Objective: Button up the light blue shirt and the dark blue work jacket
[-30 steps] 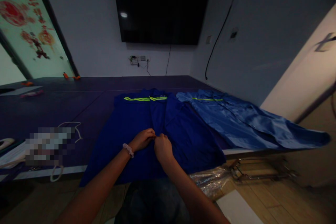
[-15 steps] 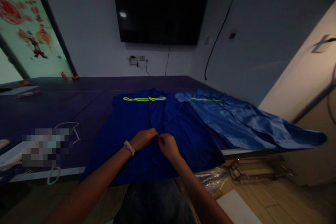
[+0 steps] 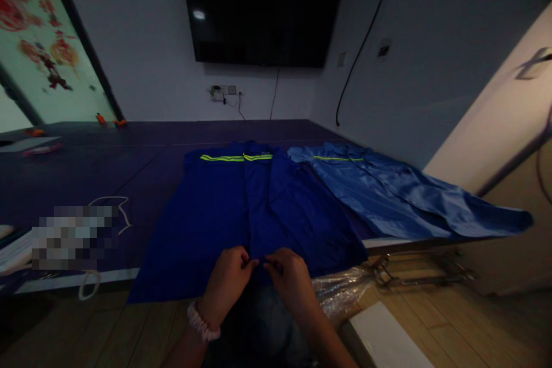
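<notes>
A dark blue work jacket [image 3: 207, 207] with yellow-green stripes across the chest lies spread on the table, front side up, its lower edge hanging over the near side. My left hand [image 3: 230, 273], with a pink scrunchie [image 3: 202, 322] on the wrist, pinches the jacket's front opening near the bottom hem. Close beside it, my right hand [image 3: 291, 273] is closed with fingertips on the other side of the same opening. Any button or fastener between the fingertips is too small to make out.
A lighter blue jacket [image 3: 388, 190] lies to the right, one sleeve past the table edge. On the purple table [image 3: 129, 155], a blurred-out item with a white cord [image 3: 127, 213] is at left. Clear plastic wrap [image 3: 345, 290] and a white box [image 3: 383, 336] are below on the right.
Both hands have moved down the jacket's front opening, from around its middle to near the bottom hem. The jackets lie as before; the view has tilted slightly down.
</notes>
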Tool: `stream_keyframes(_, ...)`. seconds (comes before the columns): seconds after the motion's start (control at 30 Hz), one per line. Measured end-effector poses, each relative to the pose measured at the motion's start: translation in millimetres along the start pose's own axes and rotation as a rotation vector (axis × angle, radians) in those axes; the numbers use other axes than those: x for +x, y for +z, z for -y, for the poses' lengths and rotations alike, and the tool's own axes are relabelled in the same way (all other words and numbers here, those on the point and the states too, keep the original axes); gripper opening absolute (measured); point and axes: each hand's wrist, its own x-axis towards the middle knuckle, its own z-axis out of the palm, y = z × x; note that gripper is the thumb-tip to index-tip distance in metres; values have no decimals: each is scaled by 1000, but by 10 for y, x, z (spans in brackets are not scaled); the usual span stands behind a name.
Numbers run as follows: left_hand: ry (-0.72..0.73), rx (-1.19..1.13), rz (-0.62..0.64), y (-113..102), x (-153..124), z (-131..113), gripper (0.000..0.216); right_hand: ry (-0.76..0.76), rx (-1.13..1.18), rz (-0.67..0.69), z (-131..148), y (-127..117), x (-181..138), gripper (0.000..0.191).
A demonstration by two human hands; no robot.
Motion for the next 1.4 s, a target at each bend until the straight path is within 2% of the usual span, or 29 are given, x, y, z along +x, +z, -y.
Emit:
stream_keyframes(0.07, -59, -89, 59, 52, -37, 10, 20, 7, -20, 35, 12, 3, -48, 20)
stream_keyframes(0.2, -188, -341, 281, 126, -93, 9, 27, 27, -12, 83, 41, 32, -98, 21)
stream_keyframes(0.27, -187, -433, 288, 137, -119, -2, 30, 45, 33, 76, 43, 53, -103, 20)
stream_keyframes(0.43, -140, -509, 225, 104, -161, -53, 33, 126, 155, -19, -6, 109, -84, 11)
stream_keyframes(0.6, -95, -452, 193, 124, -156, -48, 28, 159, 265, 27, -25, 120, -64, 12)
stream_keyframes(0.77, -4, -355, 128, 147, -147, -6, 29, 169, 181, 64, 21, 91, -36, 16)
stream_keyframes(1.0, 128, -155, -37, 123, -222, -86, 29, 177, 22, 20, 70, 62, 6, 15)
stream_keyframes(1.23, 225, -20, -220, 208, -277, -109, 22, 189, 217, 91, 6, 63, 57, 18)
stream_keyframes(1.4, 376, 14, -344, 354, -303, -37, 24, 233, 387, 125, -51, 110, 55, 21)
